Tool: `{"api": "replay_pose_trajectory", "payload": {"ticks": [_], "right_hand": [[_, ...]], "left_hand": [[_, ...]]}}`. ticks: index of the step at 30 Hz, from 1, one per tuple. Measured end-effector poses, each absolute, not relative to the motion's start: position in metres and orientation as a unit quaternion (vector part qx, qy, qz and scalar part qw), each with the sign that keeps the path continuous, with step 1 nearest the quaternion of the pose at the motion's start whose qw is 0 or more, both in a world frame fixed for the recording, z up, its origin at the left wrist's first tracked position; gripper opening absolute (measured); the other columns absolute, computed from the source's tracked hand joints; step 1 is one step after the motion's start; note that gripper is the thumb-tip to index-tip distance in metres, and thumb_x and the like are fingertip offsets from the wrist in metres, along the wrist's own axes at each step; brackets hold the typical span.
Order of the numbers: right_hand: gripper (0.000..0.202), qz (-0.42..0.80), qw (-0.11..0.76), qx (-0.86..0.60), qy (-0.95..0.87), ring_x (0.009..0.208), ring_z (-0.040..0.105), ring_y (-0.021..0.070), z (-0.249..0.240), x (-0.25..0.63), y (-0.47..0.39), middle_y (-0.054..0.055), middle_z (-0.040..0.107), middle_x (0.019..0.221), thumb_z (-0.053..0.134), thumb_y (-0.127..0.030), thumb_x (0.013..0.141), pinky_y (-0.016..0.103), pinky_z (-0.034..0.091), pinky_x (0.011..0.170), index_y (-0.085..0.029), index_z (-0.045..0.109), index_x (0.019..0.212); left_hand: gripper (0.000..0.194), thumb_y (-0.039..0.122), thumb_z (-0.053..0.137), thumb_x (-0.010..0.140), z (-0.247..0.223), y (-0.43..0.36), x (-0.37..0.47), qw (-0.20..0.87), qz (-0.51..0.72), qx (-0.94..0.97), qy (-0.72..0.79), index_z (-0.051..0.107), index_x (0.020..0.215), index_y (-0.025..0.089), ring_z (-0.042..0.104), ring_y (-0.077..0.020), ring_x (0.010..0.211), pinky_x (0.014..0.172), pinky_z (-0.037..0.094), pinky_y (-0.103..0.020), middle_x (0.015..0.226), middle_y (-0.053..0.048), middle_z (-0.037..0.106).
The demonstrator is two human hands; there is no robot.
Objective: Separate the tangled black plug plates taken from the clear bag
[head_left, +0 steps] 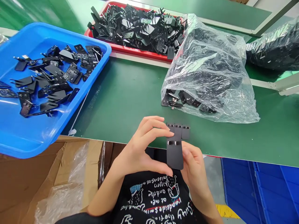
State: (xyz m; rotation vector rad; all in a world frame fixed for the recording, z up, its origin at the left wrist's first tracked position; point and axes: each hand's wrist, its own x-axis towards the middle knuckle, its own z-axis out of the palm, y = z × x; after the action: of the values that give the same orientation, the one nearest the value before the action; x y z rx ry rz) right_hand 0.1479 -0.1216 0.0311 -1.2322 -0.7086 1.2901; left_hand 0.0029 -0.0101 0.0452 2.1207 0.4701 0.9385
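A flat black plastic piece (175, 157) with two small shiny clips on its upper edge is held over the table's front edge. My right hand (192, 161) grips its right side between thumb and fingers. Around its left side curves my left hand (146, 147), thumb near the bottom corner and fingertips near the top, fingers apart; whether they touch it is hard to tell. Just behind, several similar black pieces (186, 133) lie side by side on the green table (126, 93), with small clips along their far edge.
On the left sits a blue tray (25, 135) of black parts. A red tray (140, 51) heaped with black parts stands at the back. Clear plastic bag (210, 71) of parts lies back right, another bag (275, 46) beyond. Below are cardboard (25, 180) and blue bins (275, 193).
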Motion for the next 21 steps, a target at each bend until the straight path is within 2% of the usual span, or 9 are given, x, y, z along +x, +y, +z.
{"api": "replay_pose_trajectory", "payload": {"ticks": [3, 9, 14, 21], "right_hand": [[0.035, 0.515, 0.592, -0.528, -0.324, 0.052, 0.041, 0.0112, 0.039, 0.151, -0.115, -0.003, 0.048, 0.056, 0.051, -0.045, 0.092, 0.026, 0.031, 0.054, -0.018, 0.059, 0.070], [0.038, 0.471, 0.590, -0.564, -0.334, 0.052, 0.036, 0.0097, 0.048, 0.153, -0.107, -0.004, 0.042, 0.054, 0.056, -0.042, 0.090, 0.025, 0.026, 0.051, -0.018, 0.049, 0.061], [0.036, 0.458, 0.611, -0.549, -0.341, 0.050, 0.036, 0.0092, 0.057, 0.148, -0.103, -0.005, 0.042, 0.053, 0.057, -0.037, 0.090, 0.026, 0.025, 0.049, -0.019, 0.050, 0.060], [0.038, 0.472, 0.614, -0.534, -0.339, 0.051, 0.037, 0.0099, 0.062, 0.143, -0.100, -0.004, 0.043, 0.053, 0.056, -0.038, 0.091, 0.026, 0.027, 0.050, -0.018, 0.050, 0.058]], "left_hand": [[0.068, 0.060, 0.077, 0.061, 0.050, -0.008, 0.005, 0.347, 0.363, 0.843, 0.192, 0.057, 0.115, 0.024, 0.047, -0.0288, 0.118, 0.100, 0.042, -0.046, 0.107, -0.008, 0.059], [0.068, 0.065, 0.072, 0.063, 0.057, -0.004, 0.007, 0.308, 0.385, 0.845, 0.206, 0.058, 0.116, 0.025, 0.049, -0.0290, 0.116, 0.098, 0.043, -0.047, 0.106, -0.007, 0.060], [0.072, 0.064, 0.071, 0.065, 0.053, -0.006, 0.008, 0.343, 0.415, 0.819, 0.197, 0.056, 0.124, 0.025, 0.052, -0.0278, 0.113, 0.097, 0.045, -0.046, 0.107, -0.008, 0.059], [0.070, 0.060, 0.075, 0.065, 0.045, -0.014, 0.010, 0.437, 0.459, 0.747, 0.202, 0.058, 0.125, 0.027, 0.053, -0.0276, 0.112, 0.095, 0.047, -0.044, 0.111, -0.009, 0.060]]}}
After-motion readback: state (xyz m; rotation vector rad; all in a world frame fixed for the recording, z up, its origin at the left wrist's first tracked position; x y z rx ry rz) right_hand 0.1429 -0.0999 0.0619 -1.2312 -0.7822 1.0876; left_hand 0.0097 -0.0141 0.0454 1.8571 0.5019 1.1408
